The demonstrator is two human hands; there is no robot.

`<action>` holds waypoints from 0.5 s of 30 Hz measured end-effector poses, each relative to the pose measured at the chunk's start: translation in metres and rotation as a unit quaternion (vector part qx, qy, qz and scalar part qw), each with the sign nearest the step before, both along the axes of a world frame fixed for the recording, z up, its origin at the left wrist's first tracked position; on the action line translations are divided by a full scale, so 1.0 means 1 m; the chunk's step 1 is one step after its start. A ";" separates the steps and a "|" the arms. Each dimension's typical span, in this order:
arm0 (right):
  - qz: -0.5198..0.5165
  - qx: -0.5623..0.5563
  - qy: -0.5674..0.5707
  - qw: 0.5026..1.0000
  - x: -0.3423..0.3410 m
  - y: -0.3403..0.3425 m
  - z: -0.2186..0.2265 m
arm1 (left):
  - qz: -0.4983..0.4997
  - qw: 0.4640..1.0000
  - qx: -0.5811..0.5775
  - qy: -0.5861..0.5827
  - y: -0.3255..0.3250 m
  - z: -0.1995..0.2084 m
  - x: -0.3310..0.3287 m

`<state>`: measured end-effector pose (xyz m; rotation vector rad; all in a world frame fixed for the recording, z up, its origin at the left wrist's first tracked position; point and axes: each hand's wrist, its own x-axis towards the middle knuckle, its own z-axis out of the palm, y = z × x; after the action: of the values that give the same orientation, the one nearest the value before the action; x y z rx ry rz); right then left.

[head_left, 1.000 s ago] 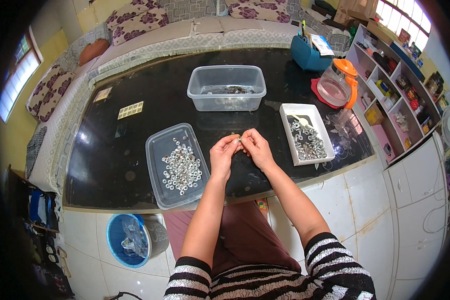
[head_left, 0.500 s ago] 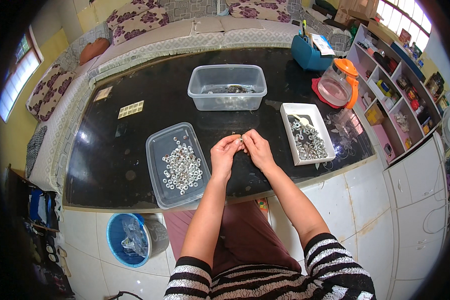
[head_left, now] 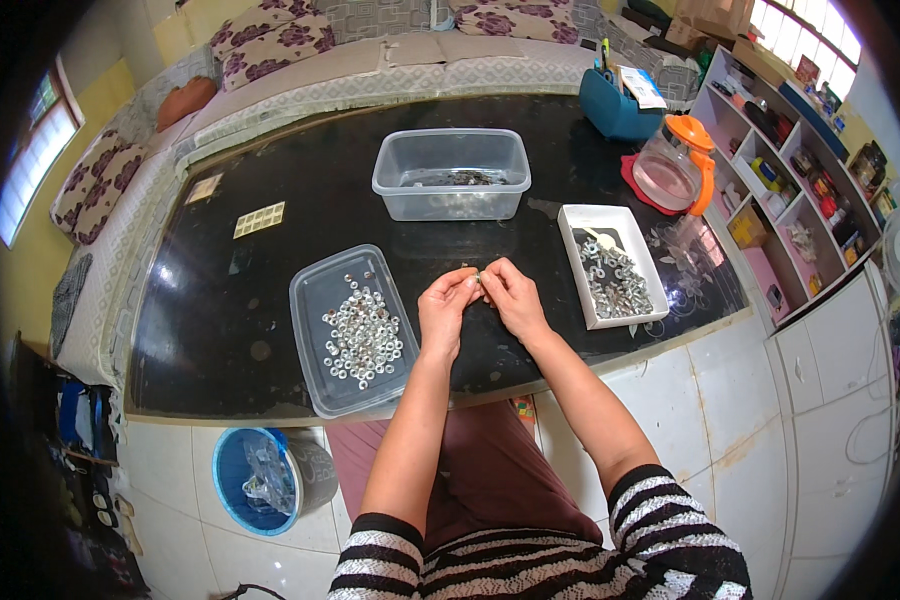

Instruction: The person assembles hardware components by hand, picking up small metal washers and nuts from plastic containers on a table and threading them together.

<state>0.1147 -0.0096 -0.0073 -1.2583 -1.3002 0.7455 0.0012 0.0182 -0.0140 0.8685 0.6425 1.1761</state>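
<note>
On our left, ring-shaped metal pieces (head_left: 362, 335) are lying loosely in a shallow translucent tray (head_left: 313, 300) on the black table (head_left: 220, 330). Next, our left hand (head_left: 444, 308) is pinching a small piece (head_left: 478, 278) between thumb and fingertips; it is too tiny and too covered for us to tell its kind. Farther back, the clear tub (head_left: 450, 207) is standing apart from both hands. The small piece is sitting where the fingertips are meeting, between the tray and the white box (head_left: 625, 323). Our right hand (head_left: 513, 302) is gripping it from the other side. Judging by this hold, we are probably working best when we are steadying with the left, moving only the right fingertips, and pressing lightly against slips. Rightmost, loose metal parts (head_left: 620, 285) are filling much of the white box.
</note>
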 end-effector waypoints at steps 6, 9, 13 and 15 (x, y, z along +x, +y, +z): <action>0.016 0.044 0.042 0.998 -0.005 -0.001 0.004 | 0.006 1.000 0.003 -0.008 0.002 -0.004 0.000; 0.020 0.035 0.038 0.998 -0.002 0.000 -0.001 | 0.002 1.000 0.002 -0.012 0.002 -0.004 0.000; 0.019 0.001 0.018 1.000 0.000 0.001 0.000 | -0.002 1.000 -0.004 -0.003 0.001 -0.001 0.000; 0.015 0.016 0.024 0.999 -0.003 -0.002 0.005 | -0.001 1.000 -0.002 -0.004 0.000 0.001 -0.001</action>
<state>0.1115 -0.0117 -0.0023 -1.1905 -1.2886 0.7683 0.0006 0.0177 -0.0126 0.8595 0.6372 1.1752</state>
